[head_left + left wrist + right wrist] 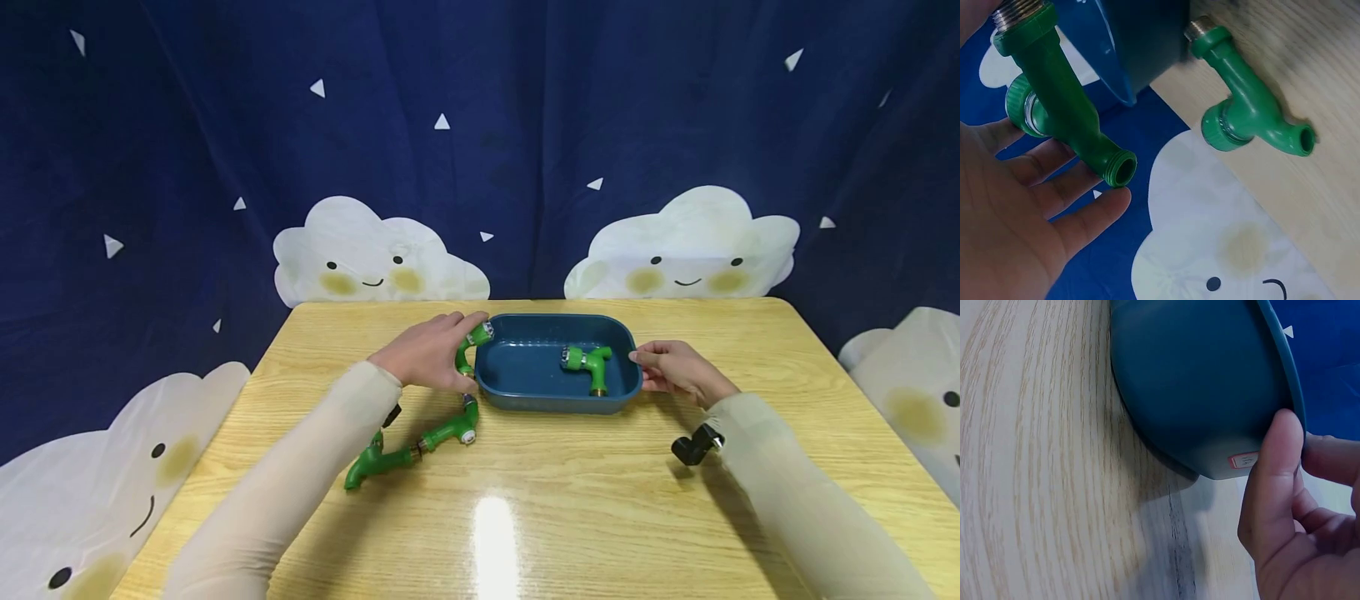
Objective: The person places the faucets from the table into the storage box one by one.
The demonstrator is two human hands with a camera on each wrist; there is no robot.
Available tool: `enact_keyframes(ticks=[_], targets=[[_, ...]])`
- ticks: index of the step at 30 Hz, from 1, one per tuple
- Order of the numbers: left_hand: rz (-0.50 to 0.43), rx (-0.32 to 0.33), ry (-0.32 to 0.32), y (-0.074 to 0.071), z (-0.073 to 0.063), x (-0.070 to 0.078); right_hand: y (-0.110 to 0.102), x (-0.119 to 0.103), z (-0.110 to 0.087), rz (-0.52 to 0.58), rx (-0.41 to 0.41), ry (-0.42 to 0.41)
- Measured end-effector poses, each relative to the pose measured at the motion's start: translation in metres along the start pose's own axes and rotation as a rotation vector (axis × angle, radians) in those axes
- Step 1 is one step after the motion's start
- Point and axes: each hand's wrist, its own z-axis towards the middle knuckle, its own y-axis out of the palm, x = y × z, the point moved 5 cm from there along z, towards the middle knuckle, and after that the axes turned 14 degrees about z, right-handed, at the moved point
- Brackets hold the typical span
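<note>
My left hand [437, 352] holds a green tap [1063, 94] at the left end of a blue basin [551, 403]. The left wrist view shows the tap's threaded metal end near the thumb and the fingers behind its body. My right hand [682, 369] pinches the basin's right rim between thumb and fingers; the right wrist view shows the thumb [1282, 450] on the outer wall. Inside the basin, toward its right end, lies another green tap [595, 367]. Part of the held tap is hidden by the left hand in the head view.
Two more green taps lie on the wooden table left of centre, one [453, 427] near the basin and one [378, 460] under the left forearm. A dark blue curtain [495, 167] with white clouds hangs behind the table. A small label [1244, 460] sticks to the basin.
</note>
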Motion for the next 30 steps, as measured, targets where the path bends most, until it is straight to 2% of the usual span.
enact_keyframes(ticks=[13, 23, 30], targets=[[0.025, -0.055, 0.035, -0.001, 0.027, 0.013, 0.0, 0.0, -0.001, 0.001, 0.0, 0.0], [0.066, -0.094, 0.058, -0.006, 0.048, 0.032, -0.001, 0.003, 0.001, 0.025, -0.011, -0.004], [0.077, -0.143, 0.041, -0.004, 0.062, 0.044, 0.001, 0.0, 0.0, 0.036, -0.016, -0.013]])
